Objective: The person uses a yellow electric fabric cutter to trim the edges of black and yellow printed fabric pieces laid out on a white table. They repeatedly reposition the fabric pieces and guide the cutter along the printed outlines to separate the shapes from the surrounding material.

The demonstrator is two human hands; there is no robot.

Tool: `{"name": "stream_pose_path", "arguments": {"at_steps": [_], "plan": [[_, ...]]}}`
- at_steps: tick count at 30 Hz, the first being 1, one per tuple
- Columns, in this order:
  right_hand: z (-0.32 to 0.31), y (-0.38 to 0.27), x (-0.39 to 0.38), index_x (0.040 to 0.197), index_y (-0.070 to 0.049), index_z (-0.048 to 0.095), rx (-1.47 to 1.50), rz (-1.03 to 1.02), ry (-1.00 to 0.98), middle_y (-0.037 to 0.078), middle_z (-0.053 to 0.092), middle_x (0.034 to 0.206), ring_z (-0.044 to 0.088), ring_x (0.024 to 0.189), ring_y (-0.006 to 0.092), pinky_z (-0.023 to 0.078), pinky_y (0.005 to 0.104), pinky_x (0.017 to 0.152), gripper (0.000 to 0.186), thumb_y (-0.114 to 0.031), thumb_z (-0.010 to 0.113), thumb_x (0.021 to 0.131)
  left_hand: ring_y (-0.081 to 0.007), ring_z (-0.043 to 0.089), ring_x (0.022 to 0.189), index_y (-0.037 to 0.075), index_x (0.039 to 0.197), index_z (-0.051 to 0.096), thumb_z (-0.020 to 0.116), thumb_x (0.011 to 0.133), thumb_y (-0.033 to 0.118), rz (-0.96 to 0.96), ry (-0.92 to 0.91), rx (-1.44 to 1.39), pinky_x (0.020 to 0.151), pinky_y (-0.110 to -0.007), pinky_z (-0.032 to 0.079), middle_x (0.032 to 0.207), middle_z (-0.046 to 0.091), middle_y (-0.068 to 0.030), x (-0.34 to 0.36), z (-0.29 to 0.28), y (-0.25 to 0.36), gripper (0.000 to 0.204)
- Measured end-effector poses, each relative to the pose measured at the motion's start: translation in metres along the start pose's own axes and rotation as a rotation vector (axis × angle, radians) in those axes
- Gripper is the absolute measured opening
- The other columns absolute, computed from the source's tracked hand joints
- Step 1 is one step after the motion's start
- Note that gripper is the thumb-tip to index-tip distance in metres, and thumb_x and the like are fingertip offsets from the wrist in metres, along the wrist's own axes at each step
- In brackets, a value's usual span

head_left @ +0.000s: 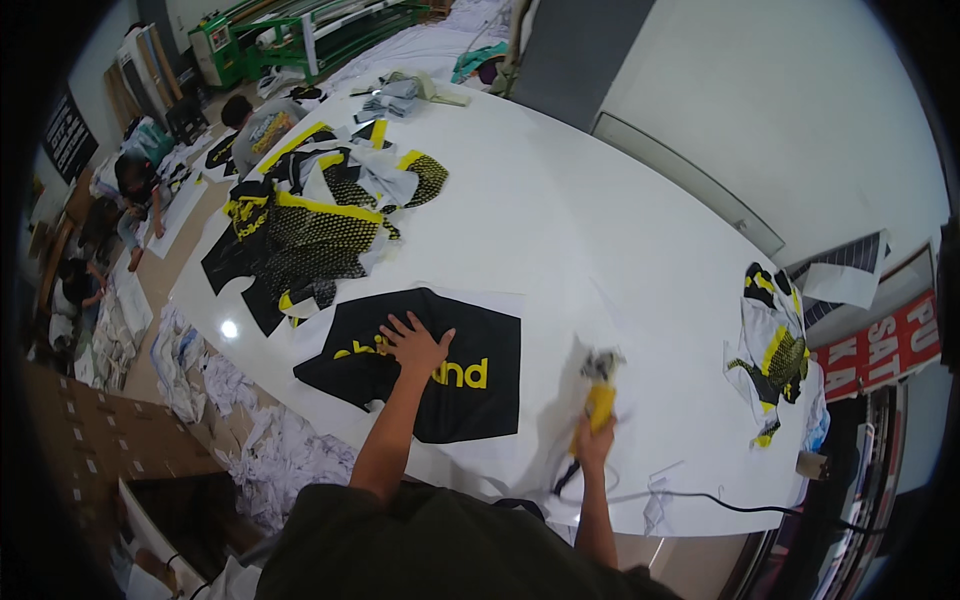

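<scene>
A black fabric piece [470,340] with yellow lettering lies flat on white paper on the table. My left hand [415,348] presses on it with fingers spread, covering part of the lettering. To the right of the cloth, my right hand [594,440] is wrapped round the yellow body of a corded electric cloth cutter [600,402]. The cutter's metal head [602,363] points away from me and is blurred. It is apart from the black fabric, over the bare white tabletop.
Black, yellow and white cut pieces [320,215] are heaped at the far left of the white table [560,220]. Another small heap [775,350] lies at the right edge. A black cord [760,507] trails right. Paper scraps [285,465] litter the floor. Several people sit at the left.
</scene>
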State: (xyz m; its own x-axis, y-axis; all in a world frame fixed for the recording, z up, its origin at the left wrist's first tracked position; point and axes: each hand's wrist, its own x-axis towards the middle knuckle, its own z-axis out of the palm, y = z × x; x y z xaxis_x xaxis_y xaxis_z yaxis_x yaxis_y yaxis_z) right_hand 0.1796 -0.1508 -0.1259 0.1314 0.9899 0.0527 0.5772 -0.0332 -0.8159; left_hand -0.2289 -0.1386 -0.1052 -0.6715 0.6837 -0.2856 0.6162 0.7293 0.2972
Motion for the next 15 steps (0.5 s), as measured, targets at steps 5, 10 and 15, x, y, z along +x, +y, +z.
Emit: {"name": "stream_pose_path", "arguments": {"at_steps": [5,10,15], "plan": [[-0.134,0.041,-0.166,0.125,0.002,0.051,-0.031,0.332,0.246,0.016,0.066,0.102,0.066,0.088,0.0245,0.055,0.0390,0.079,0.044,-0.019,0.070,0.091,-0.0580,-0.003,0.154,0.003,0.162,0.026,0.071,0.068,0.084,0.511,-0.221,0.329,0.118,-0.075,0.006,0.168,0.002,-0.0342,0.025,0.029,0.073,0.132],[-0.199,0.075,-0.273,0.128,0.004,0.048,-0.069,0.478,0.521,0.018,0.064,0.105,0.064,0.092,0.0253,0.054,0.0387,0.082,0.046,-0.016,0.068,0.092,-0.0439,0.004,0.158,0.011,0.160,0.036,0.068,0.073,0.082,1.305,-0.503,0.259,0.123,-0.067,0.007,0.171,0.010,-0.0242,-0.031,0.059,0.164,0.118],[-0.208,0.056,-0.276,0.129,0.006,0.047,0.052,0.491,0.618,0.015,0.059,0.107,0.061,0.094,0.0229,0.052,0.0354,0.085,0.046,-0.013,0.067,0.092,-0.0343,0.009,0.160,0.012,0.162,0.031,0.042,0.096,0.075,1.309,-0.321,0.256,0.123,-0.069,0.007,0.171,0.018,-0.0166,-0.038,0.116,0.234,0.092]]}}
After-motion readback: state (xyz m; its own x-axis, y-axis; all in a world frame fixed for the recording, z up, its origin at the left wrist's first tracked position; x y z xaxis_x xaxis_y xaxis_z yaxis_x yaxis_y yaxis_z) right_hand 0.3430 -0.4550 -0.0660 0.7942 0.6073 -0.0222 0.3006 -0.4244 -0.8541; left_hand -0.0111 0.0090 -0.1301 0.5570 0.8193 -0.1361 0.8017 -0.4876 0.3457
